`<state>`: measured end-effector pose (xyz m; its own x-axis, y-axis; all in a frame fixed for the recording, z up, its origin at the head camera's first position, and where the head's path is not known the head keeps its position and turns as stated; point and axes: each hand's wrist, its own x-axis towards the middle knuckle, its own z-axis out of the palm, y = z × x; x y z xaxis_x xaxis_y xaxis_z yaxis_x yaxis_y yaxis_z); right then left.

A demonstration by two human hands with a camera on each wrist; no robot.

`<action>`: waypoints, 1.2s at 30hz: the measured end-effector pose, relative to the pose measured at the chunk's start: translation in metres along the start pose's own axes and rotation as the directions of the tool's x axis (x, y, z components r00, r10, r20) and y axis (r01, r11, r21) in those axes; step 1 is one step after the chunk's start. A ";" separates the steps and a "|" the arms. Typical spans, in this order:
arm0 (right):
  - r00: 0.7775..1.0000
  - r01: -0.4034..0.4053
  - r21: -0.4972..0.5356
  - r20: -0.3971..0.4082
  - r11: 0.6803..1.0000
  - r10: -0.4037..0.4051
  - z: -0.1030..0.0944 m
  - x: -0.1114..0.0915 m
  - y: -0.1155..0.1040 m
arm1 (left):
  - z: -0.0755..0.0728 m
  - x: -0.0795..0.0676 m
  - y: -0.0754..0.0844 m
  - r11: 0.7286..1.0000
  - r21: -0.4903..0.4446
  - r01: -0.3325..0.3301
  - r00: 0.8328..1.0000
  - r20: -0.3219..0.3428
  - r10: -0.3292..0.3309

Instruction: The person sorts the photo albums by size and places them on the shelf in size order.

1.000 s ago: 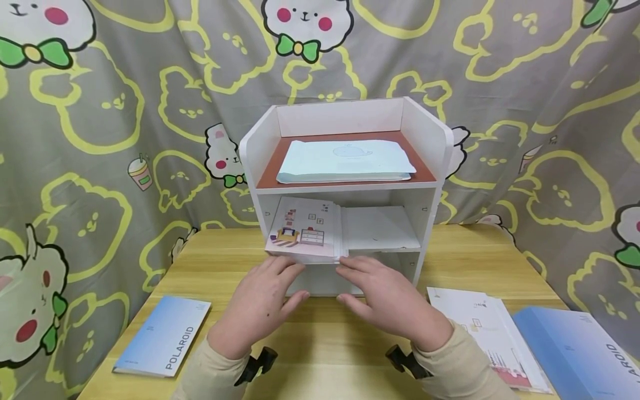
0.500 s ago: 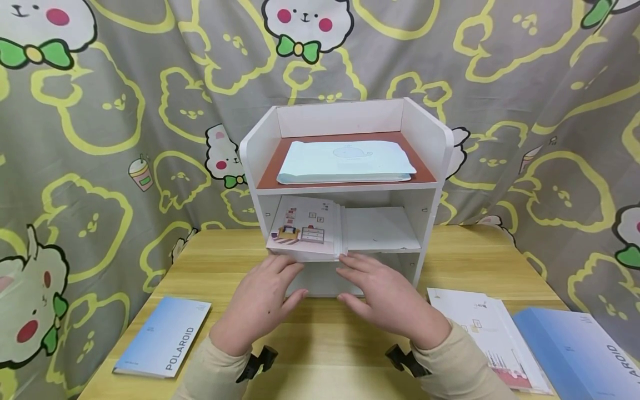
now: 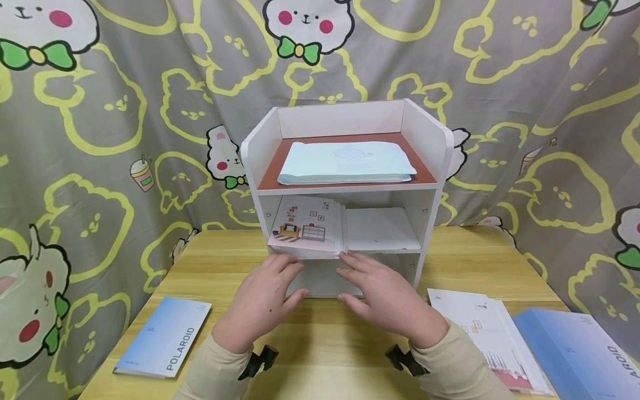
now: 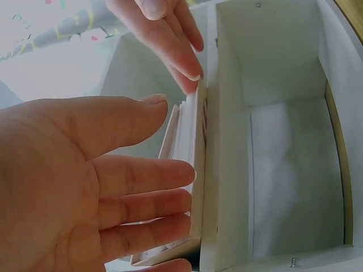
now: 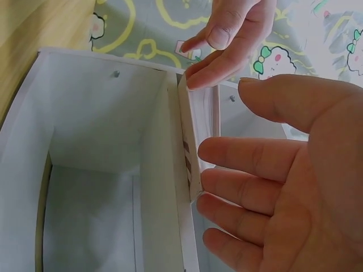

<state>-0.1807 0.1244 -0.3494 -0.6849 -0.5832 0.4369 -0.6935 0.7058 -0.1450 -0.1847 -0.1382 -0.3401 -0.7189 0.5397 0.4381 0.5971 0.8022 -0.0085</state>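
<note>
A photo album (image 3: pixel 306 225) with furniture drawn on its white cover lies flat on the left part of the middle shelf (image 3: pixel 382 229) of a small white shelf unit (image 3: pixel 431 216). My left hand (image 3: pixel 260 297) is at the left of the album's front edge, fingers straight; in the left wrist view its fingertips meet the edge of the album (image 4: pixel 198 175). At the right end of that edge, my right hand (image 3: pixel 390 297) has its fingers extended, with fingertips touching the album (image 5: pixel 193 130) in the right wrist view. Neither hand grips anything.
A pale whale-printed book (image 3: pixel 345 162) lies on the brown top shelf (image 3: pixel 272 166). On the wooden table (image 3: pixel 320 355) are a blue POLAROID album (image 3: pixel 164 336) at left, and a white album (image 3: pixel 490 333) and thick blue album (image 3: pixel 580 350) at right. A patterned curtain (image 3: pixel 190 44) hangs behind.
The album has slid slightly deeper onto the middle shelf. Both hands have moved a little forward with it, their fingers keeping the same pose.
</note>
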 end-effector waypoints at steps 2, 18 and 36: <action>1.000 0.010 -0.010 -0.014 1.000 -0.010 0.002 0.000 0.000 | 0.001 0.000 0.000 1.000 -0.001 0.002 1.000 -0.001 -0.002; 0.999 0.023 -0.069 -0.024 0.997 -0.025 0.009 0.004 0.004 | 0.006 0.002 -0.003 1.000 0.011 -0.006 1.000 0.000 0.006; 0.999 0.012 -0.083 -0.030 0.997 -0.014 0.018 0.006 0.005 | 0.012 0.004 -0.007 1.000 0.009 -0.013 1.000 -0.018 0.013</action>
<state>-0.1927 0.1174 -0.3630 -0.6678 -0.5809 0.4654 -0.6807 0.7296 -0.0660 -0.1958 -0.1389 -0.3495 -0.7042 0.5455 0.4545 0.6030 0.7974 -0.0228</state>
